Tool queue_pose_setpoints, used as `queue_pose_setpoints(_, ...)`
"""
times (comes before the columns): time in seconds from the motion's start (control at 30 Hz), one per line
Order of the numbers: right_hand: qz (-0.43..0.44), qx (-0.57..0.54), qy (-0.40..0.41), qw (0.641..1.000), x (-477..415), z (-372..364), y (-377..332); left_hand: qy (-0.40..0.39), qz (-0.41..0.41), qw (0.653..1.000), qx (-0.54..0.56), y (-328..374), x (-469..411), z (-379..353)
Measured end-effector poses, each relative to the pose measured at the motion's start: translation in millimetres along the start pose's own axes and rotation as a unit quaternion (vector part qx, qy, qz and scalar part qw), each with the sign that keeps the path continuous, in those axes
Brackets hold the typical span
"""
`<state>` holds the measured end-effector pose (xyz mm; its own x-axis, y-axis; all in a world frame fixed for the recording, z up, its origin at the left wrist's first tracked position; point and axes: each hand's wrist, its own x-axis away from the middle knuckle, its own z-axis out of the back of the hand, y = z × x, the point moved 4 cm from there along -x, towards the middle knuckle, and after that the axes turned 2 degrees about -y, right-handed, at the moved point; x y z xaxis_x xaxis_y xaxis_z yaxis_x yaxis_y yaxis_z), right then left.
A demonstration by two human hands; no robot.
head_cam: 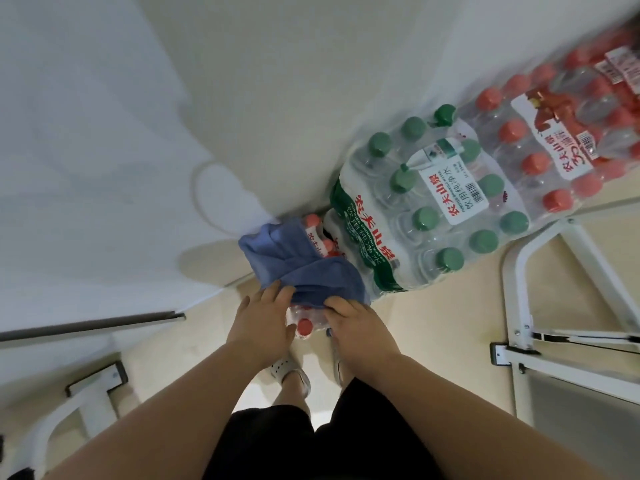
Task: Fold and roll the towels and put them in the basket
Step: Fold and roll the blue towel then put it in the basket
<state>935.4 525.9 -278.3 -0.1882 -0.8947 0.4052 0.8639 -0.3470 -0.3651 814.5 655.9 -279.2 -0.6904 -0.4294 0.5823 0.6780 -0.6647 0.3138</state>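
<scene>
A blue towel (304,268) lies crumpled on top of a shrink-wrapped pack of red-capped water bottles (308,323) on the floor by the wall. My left hand (263,323) rests with straight fingers against the towel's near left edge. The fingers of my right hand (356,323) curl round the towel's near right edge. No basket is in view.
A pack of green-capped bottles (433,216) and a pack of red-capped bottles (568,140) are stacked against the wall to the right. A white metal frame (519,306) stands at right, another white frame leg (93,400) at lower left. My feet (291,372) are below the towel.
</scene>
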Motion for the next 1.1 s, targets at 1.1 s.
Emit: queue_pose_setpoints(1.1,0.156,-0.2,0.145,0.956,131,152,-52,0.406,0.022,0.852,0.331,148,258,131)
